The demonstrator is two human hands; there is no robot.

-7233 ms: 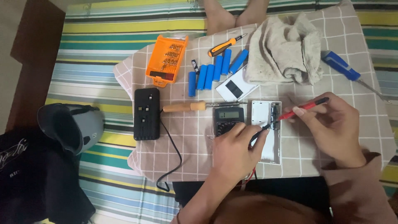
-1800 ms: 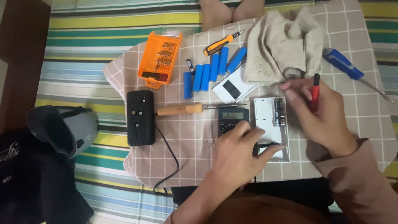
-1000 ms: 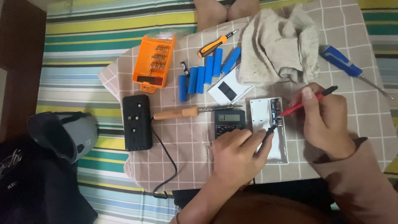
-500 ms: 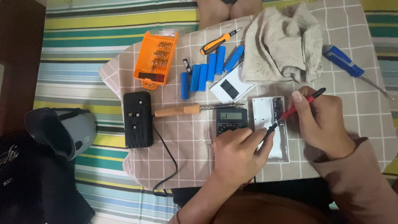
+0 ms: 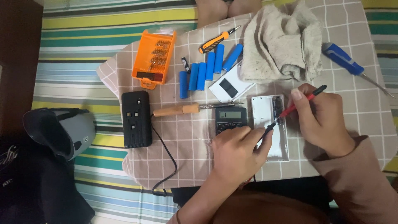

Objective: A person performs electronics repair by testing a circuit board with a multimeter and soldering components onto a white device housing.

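Head view: your left hand (image 5: 240, 151) grips the black probe (image 5: 267, 128), your right hand (image 5: 321, 118) the red probe (image 5: 300, 101). Since a second ago both tips hold on the white case (image 5: 265, 114) beside the meter (image 5: 230, 119); contact seems made, though it's small.

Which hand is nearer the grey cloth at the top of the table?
Right. The right hand, holding the red probe, sits just below the grey cloth. The left hand, with the black probe, lies lower and further left.
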